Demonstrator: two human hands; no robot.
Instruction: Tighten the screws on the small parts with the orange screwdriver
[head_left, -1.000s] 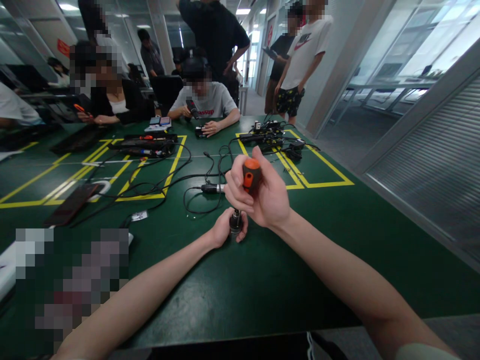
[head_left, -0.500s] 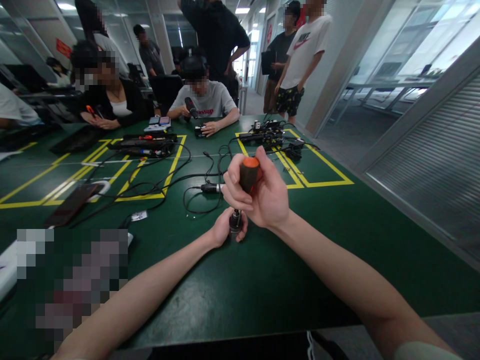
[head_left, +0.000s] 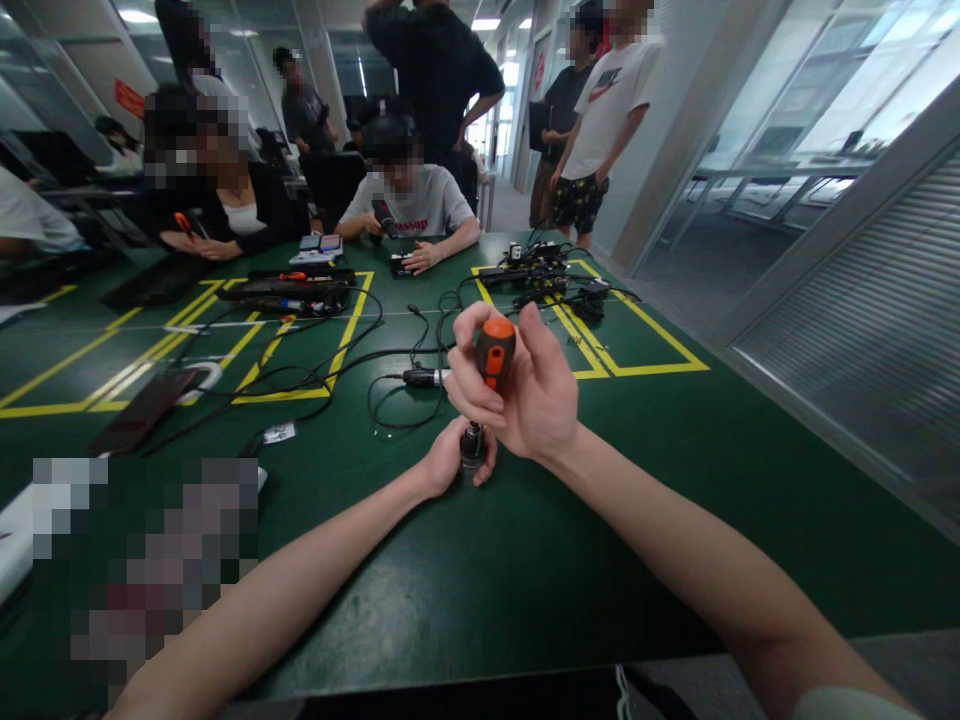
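Note:
A screwdriver (head_left: 496,355) with a black and orange handle stands nearly upright in my right hand (head_left: 536,395). My fingers curl around the left of the handle, and the thumb sits apart on its right. Below, my left hand (head_left: 448,460) is wrapped round a small dark cylindrical piece (head_left: 472,448) with a metal top, close to the green table (head_left: 420,590). The screwdriver's lower end points down at that piece. My right hand hides part of the shaft, so I cannot tell exactly where the tip meets it.
Black cables (head_left: 292,375) run across the table's left and middle, with a black connector (head_left: 421,378) beyond my hands. A heap of adapters (head_left: 536,265) lies at the far right. A dark phone (head_left: 142,410) rests at left. A seated person (head_left: 409,205) works opposite; others stand behind.
The screwdriver handle has turned in my right hand, so its orange inlay now faces me. My right fingers and thumb have loosened slightly. My left hand stays in place.

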